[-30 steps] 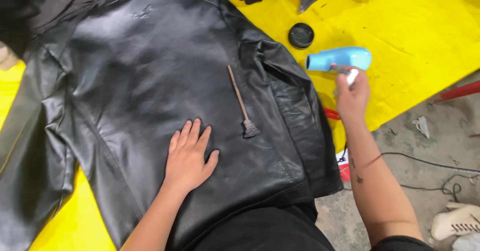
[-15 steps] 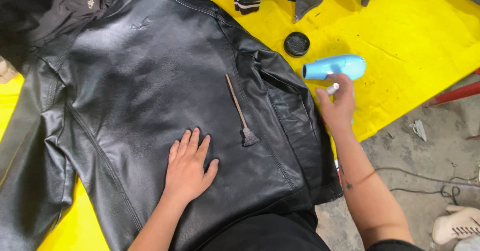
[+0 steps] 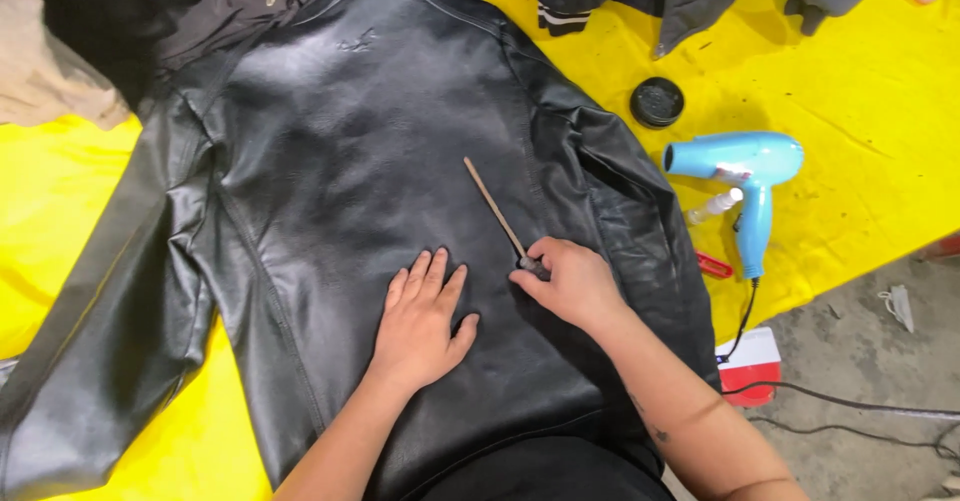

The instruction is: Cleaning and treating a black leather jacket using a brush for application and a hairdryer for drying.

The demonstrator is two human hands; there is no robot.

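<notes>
both hands on the jacket, right one on the brush.

i see the black leather jacket spread back-up on the yellow sheet. left hand lies flat and open on the jacket's lower back, fingers spread, holding nothing. right hand is just beside it, fingers curled around the brush's head end; the thin handle slants up-left across the jacket's back. off the jacket's right sleeve: blue hair dryer lying on the sheet, white spray bottle touching it, round black tin above it. red and white box sits by the jacket's lower right edge, on the floor.
</notes>
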